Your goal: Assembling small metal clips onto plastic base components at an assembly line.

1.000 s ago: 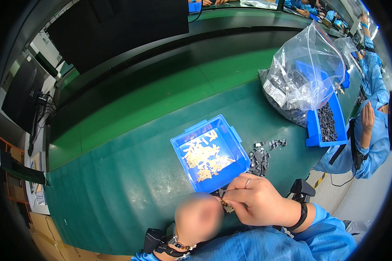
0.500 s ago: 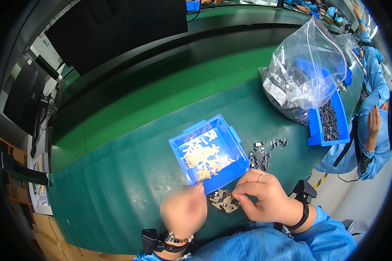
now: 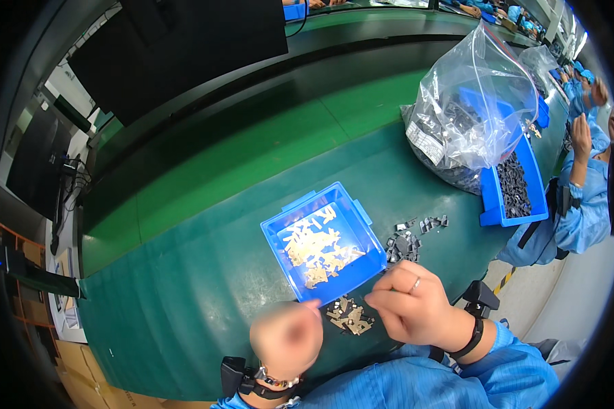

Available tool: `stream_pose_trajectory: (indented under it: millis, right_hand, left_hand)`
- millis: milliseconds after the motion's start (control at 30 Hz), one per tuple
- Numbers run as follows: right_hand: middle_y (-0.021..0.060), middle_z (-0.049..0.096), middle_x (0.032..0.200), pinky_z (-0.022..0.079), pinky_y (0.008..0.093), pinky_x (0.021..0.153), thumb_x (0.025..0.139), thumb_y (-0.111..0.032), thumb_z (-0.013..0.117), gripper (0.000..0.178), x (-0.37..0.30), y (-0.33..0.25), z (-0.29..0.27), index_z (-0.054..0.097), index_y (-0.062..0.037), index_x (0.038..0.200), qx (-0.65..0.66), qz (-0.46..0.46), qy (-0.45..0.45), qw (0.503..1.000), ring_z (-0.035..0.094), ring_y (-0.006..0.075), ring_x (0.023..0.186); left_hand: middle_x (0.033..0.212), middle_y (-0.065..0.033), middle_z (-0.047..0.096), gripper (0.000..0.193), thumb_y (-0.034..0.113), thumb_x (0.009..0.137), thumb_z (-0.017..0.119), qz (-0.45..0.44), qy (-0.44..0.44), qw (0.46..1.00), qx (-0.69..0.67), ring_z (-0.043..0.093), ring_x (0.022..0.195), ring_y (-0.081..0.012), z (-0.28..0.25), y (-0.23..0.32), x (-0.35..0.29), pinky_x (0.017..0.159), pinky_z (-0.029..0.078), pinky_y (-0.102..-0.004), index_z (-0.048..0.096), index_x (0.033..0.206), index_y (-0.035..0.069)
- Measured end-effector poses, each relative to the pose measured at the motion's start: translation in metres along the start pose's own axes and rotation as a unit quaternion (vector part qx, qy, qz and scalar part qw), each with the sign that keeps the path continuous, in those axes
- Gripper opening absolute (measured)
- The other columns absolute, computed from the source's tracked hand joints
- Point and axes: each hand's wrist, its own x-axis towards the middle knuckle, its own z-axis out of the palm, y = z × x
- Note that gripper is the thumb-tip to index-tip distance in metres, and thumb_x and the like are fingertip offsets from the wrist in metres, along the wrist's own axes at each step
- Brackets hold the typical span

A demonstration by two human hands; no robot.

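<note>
A blue plastic tray on the green table holds many small flat gold-coloured pieces. Just off the tray's near edge is my left hand; it is smeared, so its fingers do not show clearly. My right hand, with a ring on one finger, has its fingertips pinched together. Whatever may be in that pinch is too small to make out. Between my hands lies a little heap of mixed gold and black pieces. Beyond the right hand sits a pile of small dark grey parts.
A large clear zip bag of dark parts stands at the back right, beside a blue bin of black parts. A black monitor overhangs the far left. Co-workers in blue sit along the right side.
My right hand has risen slightly away from the mixed heap, its fingertips now clear of the pieces. The left hand stays by the tray. A co-worker's arms at the right have shifted.
</note>
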Motion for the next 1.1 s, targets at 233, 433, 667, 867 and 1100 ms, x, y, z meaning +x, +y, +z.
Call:
stream_pose_trajectory:
  millis: [233,433,667,867,1100]
  right_hand:
    - [0.0006,0.060,0.090,0.040,0.0251,0.059,0.070,-0.013,0.067,0.023,0.005,-0.003,-0.006,0.071,-0.0112,0.093,-0.107,-0.238,0.010,0.965,0.059,0.0140,0.078]
    - [0.0008,0.061,0.087,0.040,0.0247,0.059,0.072,-0.014,0.066,0.023,0.005,-0.004,-0.005,0.072,-0.0107,0.094,-0.091,-0.248,-0.015,0.964,0.059,0.0136,0.077]
    - [0.0079,0.065,0.084,0.049,0.0310,0.063,0.077,-0.004,0.072,0.016,0.000,-0.016,0.002,0.071,-0.0016,0.093,0.169,0.064,-0.023,0.983,0.063,0.0230,0.074]
    - [0.0117,0.068,0.084,0.051,0.0291,0.066,0.079,0.001,0.073,0.010,-0.006,-0.022,0.006,0.070,0.0018,0.089,0.289,0.197,-0.067,0.935,0.066,0.0220,0.074]
    - [0.0102,0.066,0.083,0.049,0.0292,0.066,0.084,0.000,0.067,0.004,-0.011,-0.019,0.005,0.066,0.0006,0.088,0.286,0.193,-0.076,0.936,0.063,0.0209,0.075]
  left_hand:
    - [0.064,0.0017,0.055,0.015,0.006,0.096,0.058,-0.325,-0.305,0.784,-0.433,0.045,0.057,-0.0031,-0.010,0.005,-0.008,0.050,0.035,-0.0206,0.067,0.097,-0.007]
    - [0.067,0.0027,0.058,0.012,0.004,0.094,0.062,-0.300,-0.285,0.811,-0.413,0.046,0.059,-0.0009,-0.012,0.006,-0.007,0.051,0.034,-0.0183,0.067,0.098,-0.006]
    - [0.072,0.0022,0.064,0.011,0.003,0.091,0.065,-0.263,-0.221,0.880,-0.328,0.049,0.060,0.0004,-0.006,0.000,-0.020,0.051,0.036,-0.0171,0.069,0.098,-0.004]
    - [0.064,0.0007,0.064,0.009,0.004,0.087,0.070,-0.133,-0.197,0.951,-0.199,0.049,0.056,-0.0001,-0.003,0.010,-0.011,0.049,0.039,-0.0185,0.072,0.092,-0.003]
    - [0.062,-0.0043,0.064,0.014,0.004,0.084,0.072,-0.094,-0.231,0.951,-0.183,0.053,0.053,-0.0041,-0.001,0.011,-0.009,0.049,0.042,-0.0207,0.073,0.097,-0.001]
